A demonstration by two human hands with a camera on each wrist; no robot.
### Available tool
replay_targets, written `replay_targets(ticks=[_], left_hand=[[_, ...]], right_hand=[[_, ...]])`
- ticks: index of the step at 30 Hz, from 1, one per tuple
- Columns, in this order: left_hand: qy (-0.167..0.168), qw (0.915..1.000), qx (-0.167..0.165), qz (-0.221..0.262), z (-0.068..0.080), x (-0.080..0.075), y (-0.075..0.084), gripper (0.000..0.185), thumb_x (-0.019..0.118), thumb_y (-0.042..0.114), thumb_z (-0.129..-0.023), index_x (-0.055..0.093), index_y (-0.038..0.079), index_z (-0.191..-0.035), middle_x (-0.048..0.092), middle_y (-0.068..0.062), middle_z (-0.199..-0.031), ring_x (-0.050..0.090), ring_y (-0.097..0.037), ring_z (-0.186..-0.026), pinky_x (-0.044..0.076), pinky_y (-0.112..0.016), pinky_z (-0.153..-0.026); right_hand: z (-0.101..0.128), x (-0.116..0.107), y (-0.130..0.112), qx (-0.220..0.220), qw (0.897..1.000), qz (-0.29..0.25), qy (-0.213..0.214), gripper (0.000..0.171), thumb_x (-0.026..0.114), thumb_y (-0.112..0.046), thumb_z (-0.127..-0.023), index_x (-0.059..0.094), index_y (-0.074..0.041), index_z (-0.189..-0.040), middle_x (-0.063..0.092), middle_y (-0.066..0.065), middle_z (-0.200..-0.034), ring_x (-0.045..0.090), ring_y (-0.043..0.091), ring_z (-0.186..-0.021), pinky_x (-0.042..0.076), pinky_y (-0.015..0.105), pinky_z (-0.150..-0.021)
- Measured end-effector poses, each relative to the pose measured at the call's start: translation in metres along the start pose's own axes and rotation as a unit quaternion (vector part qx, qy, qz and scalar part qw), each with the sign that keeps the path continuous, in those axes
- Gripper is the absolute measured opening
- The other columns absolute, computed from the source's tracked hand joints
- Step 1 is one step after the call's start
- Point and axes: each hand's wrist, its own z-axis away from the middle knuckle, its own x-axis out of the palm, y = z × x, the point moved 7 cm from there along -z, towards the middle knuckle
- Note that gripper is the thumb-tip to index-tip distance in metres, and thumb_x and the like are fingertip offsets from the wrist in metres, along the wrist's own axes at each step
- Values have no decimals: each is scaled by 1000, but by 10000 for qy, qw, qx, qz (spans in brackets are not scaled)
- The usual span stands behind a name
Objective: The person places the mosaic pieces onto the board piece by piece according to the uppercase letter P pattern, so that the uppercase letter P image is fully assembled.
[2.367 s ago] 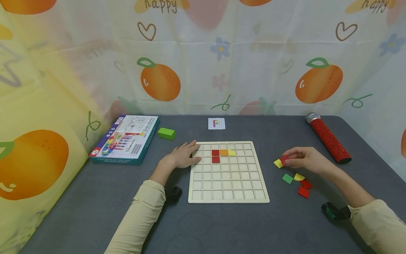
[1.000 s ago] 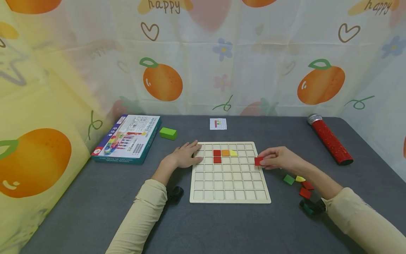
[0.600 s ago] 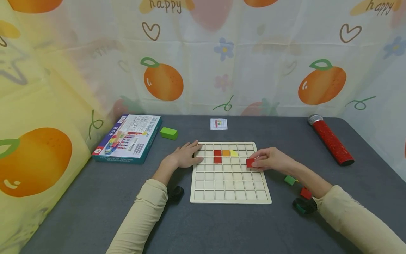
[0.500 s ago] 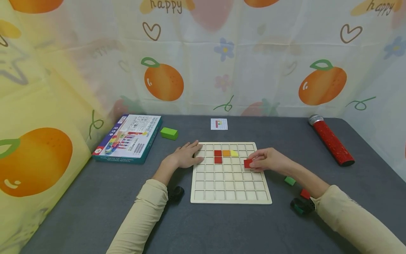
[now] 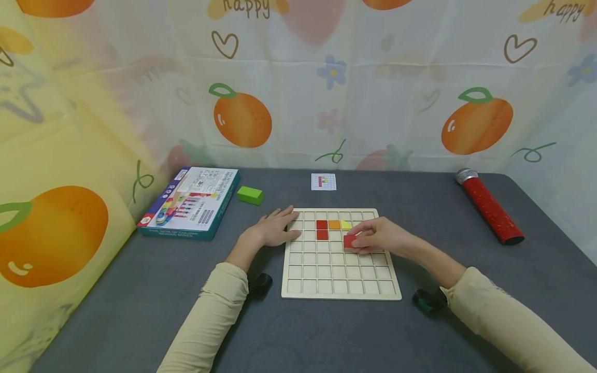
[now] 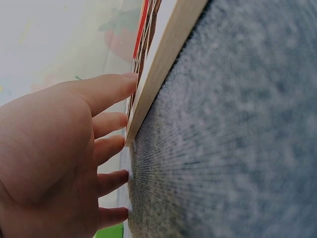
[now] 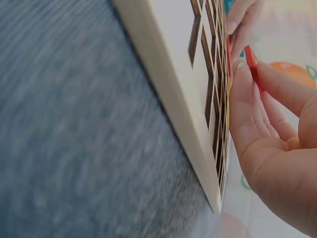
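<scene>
The right hand (image 5: 378, 239) pinches a red square tile (image 5: 350, 241) in its fingertips just above the wooden grid board (image 5: 340, 290), right of two red tiles (image 5: 322, 229) seated there, while the left hand (image 5: 272, 231) rests flat, fingers straight, on the board's far-left corner.

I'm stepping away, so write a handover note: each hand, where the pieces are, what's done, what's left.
Right hand: pinches a red tile, held over the board just below and right of the placed tiles; not yet seated.
Left hand: flat, fingers on the board's left edge, steadying it.
Done: two red tiles, an orange tile and a yellow tile sit in the top rows.
Left: seat the held tile, probably following the pattern card behind the board. Other loose tiles are not in view.
</scene>
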Motion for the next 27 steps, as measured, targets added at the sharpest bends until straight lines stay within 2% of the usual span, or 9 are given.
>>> replay_targets(ticks=[8,21,27], left_hand=[[15,10000,-18,11,0,-1,1,66,46,43,-99,23,13,-153,10,-8,-158,8,-33,-143,10,-56,-111],[45,10000,-24,11,1,1,1,65,47,43,-99,25,13,-153,11,-8,-158,9,-34,-143,11,-56,-110],[69,10000,-59,14,1,0,1,66,47,43,-99,25,14,-153,11,-7,-158,8,-33,-143,10,-56,-111]], right_hand=[[-8,12,-4,-40,9999,20,-97,33,69,-6,-88,61,7,-118,70,18,-97,69,23,-82,55,37,-75],[-17,28,-5,178,9997,-130,126,33,69,-2,-87,62,8,-117,70,17,-90,68,19,-74,56,33,-71],[-19,30,-7,171,9997,-98,136,31,68,-2,-87,62,8,-116,70,16,-92,69,20,-76,56,34,-72]])
